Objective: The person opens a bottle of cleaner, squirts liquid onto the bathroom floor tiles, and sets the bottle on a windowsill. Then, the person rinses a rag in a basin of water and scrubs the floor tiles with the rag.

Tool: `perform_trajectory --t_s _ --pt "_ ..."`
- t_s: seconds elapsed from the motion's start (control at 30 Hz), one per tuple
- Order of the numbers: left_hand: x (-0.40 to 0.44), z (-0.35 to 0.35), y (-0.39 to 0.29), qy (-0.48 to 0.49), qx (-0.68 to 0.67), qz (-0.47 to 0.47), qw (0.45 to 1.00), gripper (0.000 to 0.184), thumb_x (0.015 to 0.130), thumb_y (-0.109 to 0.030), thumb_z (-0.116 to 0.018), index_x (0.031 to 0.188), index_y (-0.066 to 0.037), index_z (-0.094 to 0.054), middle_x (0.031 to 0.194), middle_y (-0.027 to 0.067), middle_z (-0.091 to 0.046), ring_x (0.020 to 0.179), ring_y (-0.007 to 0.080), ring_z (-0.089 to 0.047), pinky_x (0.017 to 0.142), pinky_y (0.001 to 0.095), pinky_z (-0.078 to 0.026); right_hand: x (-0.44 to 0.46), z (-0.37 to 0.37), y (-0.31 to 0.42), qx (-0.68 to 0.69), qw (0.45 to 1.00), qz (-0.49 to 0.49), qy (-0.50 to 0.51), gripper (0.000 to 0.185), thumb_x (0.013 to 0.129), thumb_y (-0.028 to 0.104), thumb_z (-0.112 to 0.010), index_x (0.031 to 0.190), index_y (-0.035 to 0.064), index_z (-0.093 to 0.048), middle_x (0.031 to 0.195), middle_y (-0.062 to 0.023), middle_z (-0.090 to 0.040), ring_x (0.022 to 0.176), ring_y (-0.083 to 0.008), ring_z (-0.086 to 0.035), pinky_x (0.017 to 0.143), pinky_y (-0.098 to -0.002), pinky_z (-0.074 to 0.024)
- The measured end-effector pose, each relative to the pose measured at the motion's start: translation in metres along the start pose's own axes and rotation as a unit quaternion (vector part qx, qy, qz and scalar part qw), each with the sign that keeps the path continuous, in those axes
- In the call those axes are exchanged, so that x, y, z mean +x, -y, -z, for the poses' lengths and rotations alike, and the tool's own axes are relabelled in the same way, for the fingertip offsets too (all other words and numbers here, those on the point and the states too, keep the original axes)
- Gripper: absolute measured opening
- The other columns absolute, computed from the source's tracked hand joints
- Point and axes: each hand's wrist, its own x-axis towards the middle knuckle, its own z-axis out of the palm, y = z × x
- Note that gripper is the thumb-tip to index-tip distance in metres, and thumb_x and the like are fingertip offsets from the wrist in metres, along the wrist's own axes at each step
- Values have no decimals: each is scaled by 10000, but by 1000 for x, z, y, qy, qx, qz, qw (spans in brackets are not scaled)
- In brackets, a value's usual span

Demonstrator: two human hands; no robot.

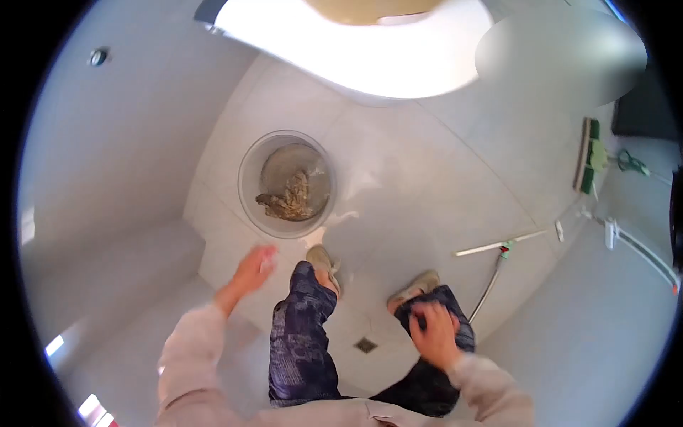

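Observation:
My left hand [255, 270] is to the left of my left leg, below a round bucket. Motion smears its fingers, and a reddish-pink patch shows at their tips; whether it holds anything is unclear. Loosely bent over the dark patterned trousers [302, 349] at my right leg, my right hand [434, 334] has its fingers apart and nothing visible in them. I cannot tell if it touches the fabric. The clear-walled bucket [245, 181] stands on the floor ahead of my left shoe [324, 267]. Inside lies a crumpled brownish wet-looking cloth or mop piece [292, 199].
A bright white fixture [363, 64] stands ahead. On the right are a green-bristled broom head [587, 156], a pale squeegee-like bar [498, 243] with a pole, and a white grab rail [644, 249]. A drain [366, 345] lies between my feet, and wet patches mark the tiles.

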Motion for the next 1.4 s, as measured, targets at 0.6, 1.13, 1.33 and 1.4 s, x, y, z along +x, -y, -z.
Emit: perform_trajectory --t_s 0.6,1.13,1.33,1.4 --pt "240 -130 10 -58 353 -226 906 380 753 -108 -635 1129 -73 -589 1280 121 -453 1165 350 -412 784 470 -493 281 -167 25 77 986 -146 -23 413 880 433 -471 1102 98 -566 904 -158 -661 977 -345 -597 931 -489 -339" --pt "235 -25 90 26 549 134 824 218 829 -232 -560 966 -150 -708 1049 54 -630 1020 236 -560 797 422 -390 278 -167 36 131 976 -146 -98 355 872 420 -481 1065 132 -560 775 -96 -654 853 -321 -622 870 -473 -352" --pt "190 -48 36 230 361 170 888 261 794 -209 -562 971 -83 -707 1053 122 -670 1012 270 -635 824 376 -495 274 -159 42 102 976 -153 -113 346 877 423 -481 1066 142 -552 811 -115 -670 869 -339 -627 838 -471 -379" --pt "190 -70 23 260 299 133 908 278 768 -196 -575 968 -47 -698 1039 160 -663 999 305 -632 836 392 -496 274 -158 40 101 977 -156 -109 351 877 425 -479 1074 142 -548 817 -119 -672 884 -341 -625 850 -481 -369"
